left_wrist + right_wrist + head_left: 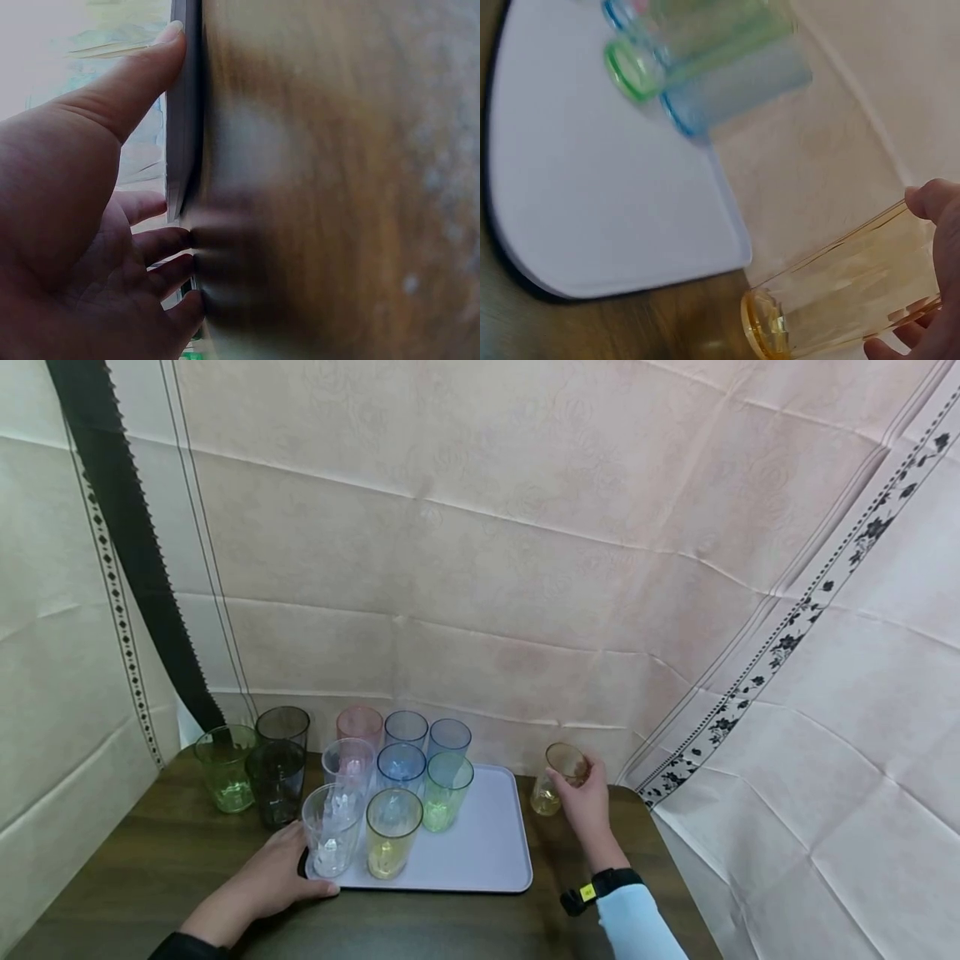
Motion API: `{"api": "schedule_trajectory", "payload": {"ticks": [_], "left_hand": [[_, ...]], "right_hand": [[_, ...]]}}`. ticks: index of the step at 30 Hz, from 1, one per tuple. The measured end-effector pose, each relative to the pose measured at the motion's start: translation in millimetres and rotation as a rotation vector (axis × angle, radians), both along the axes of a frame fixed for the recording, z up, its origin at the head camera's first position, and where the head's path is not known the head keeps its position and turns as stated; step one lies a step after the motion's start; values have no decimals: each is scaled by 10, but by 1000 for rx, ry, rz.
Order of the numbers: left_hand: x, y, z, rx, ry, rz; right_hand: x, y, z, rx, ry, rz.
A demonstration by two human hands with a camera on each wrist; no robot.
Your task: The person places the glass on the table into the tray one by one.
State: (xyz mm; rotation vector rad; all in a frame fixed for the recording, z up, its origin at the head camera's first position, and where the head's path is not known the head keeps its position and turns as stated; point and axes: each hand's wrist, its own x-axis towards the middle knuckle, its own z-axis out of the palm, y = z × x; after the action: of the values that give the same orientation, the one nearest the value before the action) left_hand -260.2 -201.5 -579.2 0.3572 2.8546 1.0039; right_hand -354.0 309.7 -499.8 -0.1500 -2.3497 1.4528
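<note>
Closest to me now, the left hand [266, 877] is braced at the tray's near left corner: thumb laid on the edge, the four fingers spread apart around the corner. Here's the tray [495, 843], flat on the wooden table [420, 931], its right half bare. Up front on it, side by side, a clear glass [330, 835] and a yellow glass [393, 839], both upright.

Out to the right, beyond the tray's edge, my right hand [588, 806] has the amber glass [855, 285], thumb and fingers pinching it near the rim. Its base is low over the table; touching or just above, I can't tell.

Across on the left, off the tray, stand a near dark glass [276, 789], a far dark glass [283, 725] and a green tumbler [228, 772].

Back on the tray, second row: another clear glass [348, 768], a blue glass [401, 767], a small green glass [444, 793]. Behind those, a pink glass [358, 725] and two rear blue glasses [450, 737], bases mostly hidden. Farthest, the patterned cloth [487, 543] hangs as a backdrop.

The tally, then: eight glasses grouped on the tray, three on the table, one in hand. I judge us midway, with four off the tray; whether it's being filled or emptied, this moment doesn't show.
</note>
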Motion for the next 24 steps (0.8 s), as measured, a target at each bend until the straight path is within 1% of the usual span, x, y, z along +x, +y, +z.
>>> {"api": "schedule_trajectory", "payload": {"ticks": [4, 8, 12, 16, 20, 24], "left_hand": [[-8, -2, 0, -9, 11, -2], [-6, -1, -7, -14, 22, -6], [-4, -6, -9, -12, 28, -8], [-2, -10, -7, -6, 30, -7], [-5, -5, -19, -10, 37, -9], [-14, -6, -38, -13, 43, -12]], "right_hand": [[261, -117, 81, 28, -6, 35], [520, -245, 120, 26, -36, 80], [723, -379, 147, 20, -76, 118], [840, -507, 167, 14, -89, 145], [893, -624, 160, 22, -102, 163], [941, -771, 146, 7, -95, 199]]}}
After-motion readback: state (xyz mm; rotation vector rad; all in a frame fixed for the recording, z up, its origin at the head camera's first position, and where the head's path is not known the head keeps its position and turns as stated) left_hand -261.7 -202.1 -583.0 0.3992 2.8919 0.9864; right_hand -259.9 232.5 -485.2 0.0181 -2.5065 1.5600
